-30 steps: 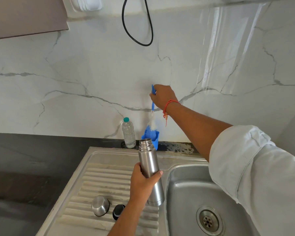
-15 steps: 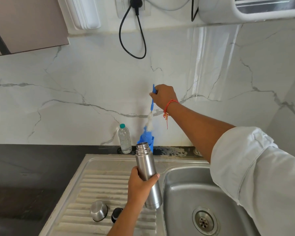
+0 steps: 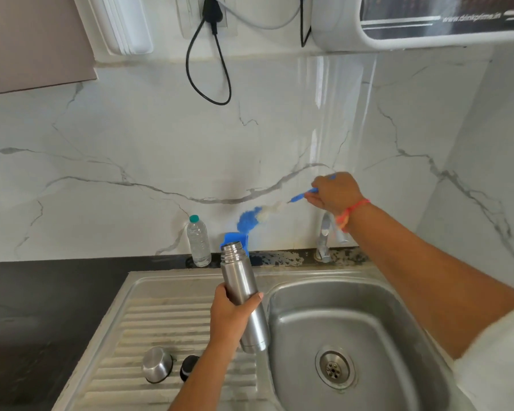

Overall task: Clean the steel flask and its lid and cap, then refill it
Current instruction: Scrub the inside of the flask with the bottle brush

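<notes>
- L hand (image 3: 235,315): fingers + thumb wrapped round the mid-body of the flask (image 3: 238,272). It's held mouth-up, leaning a bit left, over the seam between the draining board (image 3: 161,318) and the sink (image 3: 347,318).
- Flask mouth is open, threads bare, nothing screwed on. So the opening-up part looks done.
- Cap (image 3: 157,364) and lid (image 3: 189,368) lie just beside each other on the near end of the draining board, left of the L arm. Neither is in a hand. Can't tell if washed; prob. not yet.
- R hand (image 3: 334,192): fingers curled tight on the blue handle of the brush (image 3: 267,210), up by the far wall. Bristle end points down-left, in the air above the blue holder (image 3: 235,236) and clear of it. Well apart from the flask mouth.
- Tap (image 3: 325,232) sits under the R wrist. No water seen running, sink looks dry-ish, no foam visible.
- Judgement: early stage. Brush fetched, scrubbing inside the flask not begun.
- Left to do: brush into flask, scrub, rinse; same for lid + cap; then refill and close.
- Small water bottle (image 3: 198,244) stands at the far wall, left of the holder. Could be the refill source; can't say.
</notes>
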Demonstrator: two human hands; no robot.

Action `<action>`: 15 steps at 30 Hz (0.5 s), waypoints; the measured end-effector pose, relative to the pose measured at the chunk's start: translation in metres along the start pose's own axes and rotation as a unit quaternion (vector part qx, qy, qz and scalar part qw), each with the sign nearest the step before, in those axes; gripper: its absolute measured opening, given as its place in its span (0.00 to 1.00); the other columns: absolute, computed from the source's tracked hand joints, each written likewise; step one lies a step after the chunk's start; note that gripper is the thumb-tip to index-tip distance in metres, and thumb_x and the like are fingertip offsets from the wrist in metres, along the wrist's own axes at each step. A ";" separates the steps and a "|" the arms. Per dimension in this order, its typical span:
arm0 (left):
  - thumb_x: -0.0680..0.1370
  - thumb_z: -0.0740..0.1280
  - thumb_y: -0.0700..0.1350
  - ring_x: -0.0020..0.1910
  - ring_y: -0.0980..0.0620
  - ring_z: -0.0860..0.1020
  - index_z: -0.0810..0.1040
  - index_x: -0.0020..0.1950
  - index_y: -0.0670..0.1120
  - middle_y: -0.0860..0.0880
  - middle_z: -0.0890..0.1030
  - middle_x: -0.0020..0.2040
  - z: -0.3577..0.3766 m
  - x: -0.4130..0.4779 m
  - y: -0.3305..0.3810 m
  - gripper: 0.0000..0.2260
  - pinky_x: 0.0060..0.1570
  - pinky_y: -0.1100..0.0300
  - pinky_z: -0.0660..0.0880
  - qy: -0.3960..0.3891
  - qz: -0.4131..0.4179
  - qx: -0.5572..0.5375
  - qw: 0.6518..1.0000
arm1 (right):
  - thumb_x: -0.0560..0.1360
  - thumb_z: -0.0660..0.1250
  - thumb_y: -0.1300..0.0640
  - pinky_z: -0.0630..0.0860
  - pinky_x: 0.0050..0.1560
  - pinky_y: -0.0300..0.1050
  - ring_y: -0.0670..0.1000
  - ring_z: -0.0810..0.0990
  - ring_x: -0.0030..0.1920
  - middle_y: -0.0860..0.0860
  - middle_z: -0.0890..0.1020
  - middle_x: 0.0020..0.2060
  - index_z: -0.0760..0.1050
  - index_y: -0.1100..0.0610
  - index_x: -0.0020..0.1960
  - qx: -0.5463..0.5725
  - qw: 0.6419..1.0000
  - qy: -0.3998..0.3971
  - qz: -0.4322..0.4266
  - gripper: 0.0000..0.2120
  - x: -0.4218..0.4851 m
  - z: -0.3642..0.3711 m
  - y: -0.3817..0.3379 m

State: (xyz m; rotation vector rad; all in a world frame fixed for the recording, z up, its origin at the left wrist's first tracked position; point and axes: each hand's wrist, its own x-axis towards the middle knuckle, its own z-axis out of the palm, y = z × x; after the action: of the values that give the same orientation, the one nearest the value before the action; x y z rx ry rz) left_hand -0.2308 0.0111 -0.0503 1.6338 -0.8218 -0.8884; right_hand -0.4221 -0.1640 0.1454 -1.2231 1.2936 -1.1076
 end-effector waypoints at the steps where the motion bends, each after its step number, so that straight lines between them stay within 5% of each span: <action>1: 0.70 0.82 0.50 0.50 0.54 0.81 0.71 0.62 0.53 0.53 0.81 0.54 0.004 0.000 0.001 0.27 0.47 0.57 0.77 -0.001 0.003 -0.001 1.000 | 0.77 0.66 0.63 0.85 0.51 0.52 0.58 0.85 0.50 0.64 0.81 0.53 0.75 0.68 0.58 0.070 0.997 0.002 0.032 0.12 -0.015 -0.016 0.008; 8: 0.70 0.82 0.49 0.52 0.54 0.80 0.71 0.64 0.52 0.54 0.80 0.56 0.041 -0.008 0.002 0.28 0.54 0.52 0.78 -0.003 0.009 -0.010 1.000 | 0.79 0.64 0.70 0.85 0.41 0.45 0.59 0.86 0.44 0.67 0.82 0.49 0.77 0.70 0.49 0.326 0.925 0.028 0.192 0.04 -0.105 -0.090 0.088; 12: 0.71 0.81 0.49 0.52 0.54 0.81 0.72 0.65 0.49 0.51 0.81 0.58 0.062 -0.019 -0.002 0.28 0.50 0.56 0.78 0.001 0.004 0.002 1.000 | 0.78 0.63 0.73 0.84 0.44 0.44 0.56 0.87 0.42 0.68 0.83 0.51 0.77 0.72 0.53 0.335 0.908 -0.025 0.251 0.06 -0.134 -0.109 0.131; 15: 0.70 0.82 0.50 0.55 0.51 0.81 0.72 0.66 0.51 0.52 0.81 0.58 0.072 -0.023 -0.006 0.29 0.58 0.47 0.80 0.000 -0.005 0.008 1.000 | 0.77 0.63 0.75 0.84 0.48 0.45 0.56 0.86 0.48 0.68 0.83 0.54 0.77 0.73 0.59 0.306 0.908 -0.089 0.273 0.11 -0.146 -0.120 0.151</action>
State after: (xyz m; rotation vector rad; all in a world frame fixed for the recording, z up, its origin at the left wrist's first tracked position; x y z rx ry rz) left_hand -0.3046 -0.0011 -0.0655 1.6530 -0.8232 -0.8901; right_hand -0.5553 -0.0094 0.0160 -0.4343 0.9474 -0.8603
